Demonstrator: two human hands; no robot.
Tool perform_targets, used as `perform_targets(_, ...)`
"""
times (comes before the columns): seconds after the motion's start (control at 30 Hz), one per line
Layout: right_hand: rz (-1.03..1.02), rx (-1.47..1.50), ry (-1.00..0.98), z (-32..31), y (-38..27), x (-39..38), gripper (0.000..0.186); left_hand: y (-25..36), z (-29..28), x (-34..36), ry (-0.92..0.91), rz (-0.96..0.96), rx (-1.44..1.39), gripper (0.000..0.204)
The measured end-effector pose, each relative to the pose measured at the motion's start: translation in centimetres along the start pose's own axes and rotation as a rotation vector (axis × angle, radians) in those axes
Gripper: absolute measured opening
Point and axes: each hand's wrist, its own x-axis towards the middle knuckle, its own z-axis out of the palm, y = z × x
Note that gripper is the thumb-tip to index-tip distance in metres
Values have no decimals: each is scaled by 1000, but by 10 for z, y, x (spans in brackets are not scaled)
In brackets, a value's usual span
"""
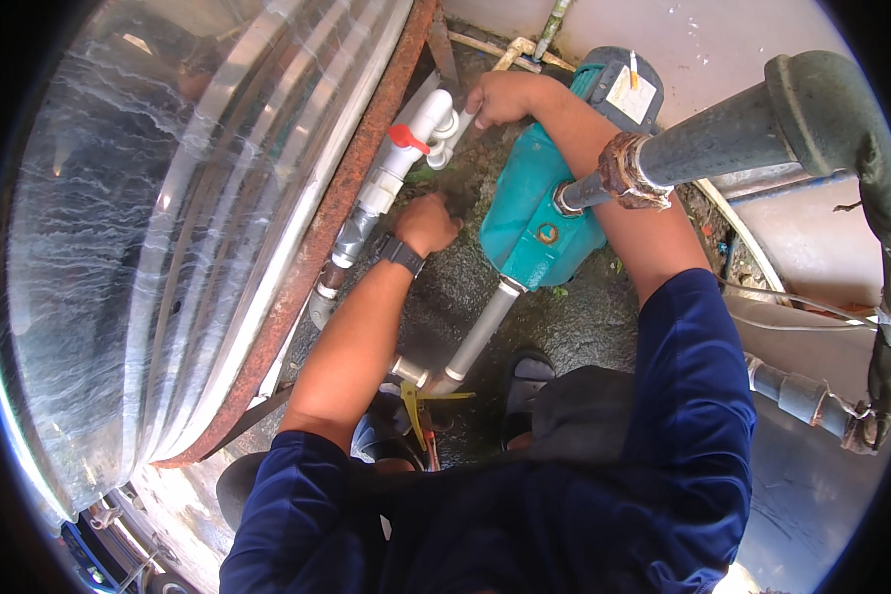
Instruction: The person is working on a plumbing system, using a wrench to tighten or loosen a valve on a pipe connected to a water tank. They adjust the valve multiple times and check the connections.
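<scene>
My right hand [503, 97] reaches over the teal water pump [535, 188] with its fingers closed round the end of a short pale pipe [459, 130]. That pipe joins white elbow fittings [440, 153] beside a white ball valve with a red handle [406, 140]. Below the valve, my left hand [428, 226], a dark watch on its wrist, is closed near the white coupling [379, 188]. Whatever its fingers may hold is hidden. From the pump's near end a grey pipe [481, 333] runs down toward my feet.
At left stands a large ribbed metal tank [198, 198] behind a rusty frame bar [342, 188]. A thick grey pipe [718, 139] rises over my right forearm. Yellow-handled pliers [413, 408] lie between my feet on the wet ground [584, 317]. Pale walls close in behind the pump.
</scene>
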Motion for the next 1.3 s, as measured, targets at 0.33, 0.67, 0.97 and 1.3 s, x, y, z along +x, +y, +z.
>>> perform_targets(0.33, -2, -11, -6, -1, -1, 0, 45, 3, -3, -3, 12, -8, -21, 59)
perform_targets(0.67, 1, -21, -1, -2, -4, -3, 44, 6, -9, -6, -9, -19, -46, 58)
perform_targets(0.97, 3, -16, 3, 0, 0, 2, 44, 2, -2, -4, 20, 16, -11, 56)
perform_targets(1.3, -4, -11, 2, 0, -1, 1, 45, -1, 4, -1, 41, 27, 2, 57)
